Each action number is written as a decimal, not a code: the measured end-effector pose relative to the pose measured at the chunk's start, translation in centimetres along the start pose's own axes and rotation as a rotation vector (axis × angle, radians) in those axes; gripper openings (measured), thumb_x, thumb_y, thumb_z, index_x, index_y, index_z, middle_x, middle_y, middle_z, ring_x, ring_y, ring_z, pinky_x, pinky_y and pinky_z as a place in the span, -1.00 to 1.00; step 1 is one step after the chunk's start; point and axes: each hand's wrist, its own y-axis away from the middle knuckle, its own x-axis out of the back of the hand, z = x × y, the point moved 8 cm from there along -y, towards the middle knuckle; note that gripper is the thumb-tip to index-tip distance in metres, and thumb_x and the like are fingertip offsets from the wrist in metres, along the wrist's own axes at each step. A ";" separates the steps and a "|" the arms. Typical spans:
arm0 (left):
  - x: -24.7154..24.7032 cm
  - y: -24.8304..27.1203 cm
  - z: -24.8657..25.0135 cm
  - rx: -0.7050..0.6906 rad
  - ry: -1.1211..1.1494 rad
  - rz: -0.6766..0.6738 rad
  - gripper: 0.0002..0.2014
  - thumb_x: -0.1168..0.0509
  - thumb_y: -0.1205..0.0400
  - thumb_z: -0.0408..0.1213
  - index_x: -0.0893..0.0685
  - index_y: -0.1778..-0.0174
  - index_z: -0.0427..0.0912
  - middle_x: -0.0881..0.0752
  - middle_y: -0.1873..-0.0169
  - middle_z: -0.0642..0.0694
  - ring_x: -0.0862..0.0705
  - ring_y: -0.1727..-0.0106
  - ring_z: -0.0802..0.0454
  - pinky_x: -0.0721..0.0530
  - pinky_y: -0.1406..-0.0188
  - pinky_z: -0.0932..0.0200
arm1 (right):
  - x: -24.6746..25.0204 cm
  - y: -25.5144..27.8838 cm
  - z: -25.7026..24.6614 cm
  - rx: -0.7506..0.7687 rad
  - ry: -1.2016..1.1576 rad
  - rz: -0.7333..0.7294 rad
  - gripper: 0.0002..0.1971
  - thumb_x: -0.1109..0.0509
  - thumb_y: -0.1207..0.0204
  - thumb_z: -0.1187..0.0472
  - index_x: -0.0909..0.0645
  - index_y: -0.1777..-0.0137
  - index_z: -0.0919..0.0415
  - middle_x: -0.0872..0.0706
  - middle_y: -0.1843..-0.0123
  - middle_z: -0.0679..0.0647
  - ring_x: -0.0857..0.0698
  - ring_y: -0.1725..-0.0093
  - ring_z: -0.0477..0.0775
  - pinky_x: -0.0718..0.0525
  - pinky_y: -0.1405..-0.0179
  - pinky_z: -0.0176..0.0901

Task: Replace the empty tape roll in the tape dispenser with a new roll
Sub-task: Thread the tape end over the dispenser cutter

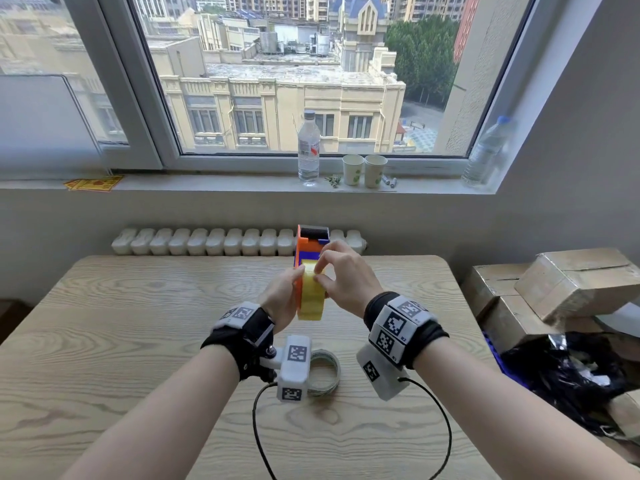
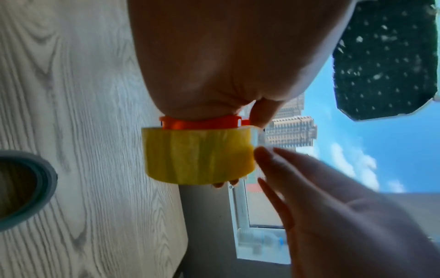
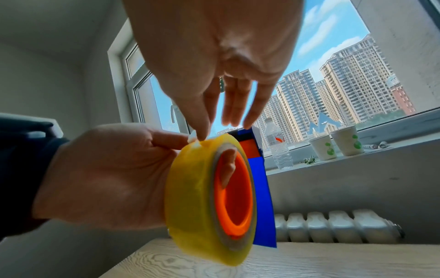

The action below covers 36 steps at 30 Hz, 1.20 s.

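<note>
An orange and blue tape dispenser (image 1: 309, 244) is held up above the wooden table (image 1: 138, 323). A full yellow tape roll (image 1: 310, 301) sits on its orange hub (image 3: 234, 197). My left hand (image 1: 287, 292) grips the dispenser from the left, with one finger inside the hub. On top of the roll, my right hand (image 1: 319, 273) pinches the loose clear tape end (image 3: 194, 140) between thumb and forefinger. The empty grey roll core (image 1: 323, 374) lies flat on the table beneath my left wrist, and shows again as the roll core (image 2: 26, 186) in the left wrist view.
A white radiator (image 1: 239, 241) runs behind the table's far edge. On the windowsill stand a water bottle (image 1: 308, 150), two paper cups (image 1: 364, 169) and a second bottle (image 1: 486, 154). Cardboard boxes (image 1: 561, 282) and a black bag (image 1: 568, 368) crowd the right side. A black cable (image 1: 446, 427) loops on the near table.
</note>
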 end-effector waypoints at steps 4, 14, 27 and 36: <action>-1.1 0.7 0.0 0.005 -0.063 -0.118 -0.41 0.08 -0.64 0.22 -0.68 -0.12 -0.15 -0.74 0.15 -0.21 -0.72 0.17 -0.10 -0.65 0.01 -0.02 | 0.2 -0.2 -0.6 0.046 0.012 -0.008 -0.91 -0.38 -0.52 0.23 -0.66 0.10 0.25 -0.76 0.07 0.21 -0.71 0.07 0.21 -0.69 0.03 0.12; -1.6 1.7 -0.4 -0.003 -0.292 -0.201 -0.52 -0.35 -0.53 -0.47 -0.42 -0.37 -0.35 -0.72 0.11 -0.19 -0.74 0.18 0.00 -0.69 0.04 0.08 | 1.0 -0.5 0.6 -0.041 0.097 0.002 -0.80 -0.19 -0.64 0.14 -0.57 -0.02 0.25 -0.76 0.11 0.29 -0.68 0.14 0.32 -0.56 0.15 0.01; -1.3 1.0 0.2 -0.090 -0.442 -0.095 -0.68 -0.29 -0.60 -0.21 -0.55 -0.19 -0.34 -0.75 0.25 -0.17 -0.75 0.35 0.09 -0.73 0.28 0.26 | 1.9 -0.9 1.2 0.058 0.105 0.141 -0.87 -0.39 -0.51 0.22 -0.65 0.11 0.29 -0.63 -0.20 0.19 -0.61 -0.18 0.23 -0.49 -0.30 0.14; -0.8 0.6 1.2 -0.066 -0.336 -0.032 -0.77 -0.31 -0.58 -0.13 -0.62 0.01 -0.24 -0.72 0.32 -0.19 -0.70 0.48 0.08 -0.69 0.40 0.25 | 2.2 -2.8 3.3 -0.055 0.044 0.093 -0.90 -0.35 -0.55 0.16 -0.63 0.09 0.18 -0.40 -0.55 0.22 -0.24 -0.59 0.28 -0.06 -0.63 0.22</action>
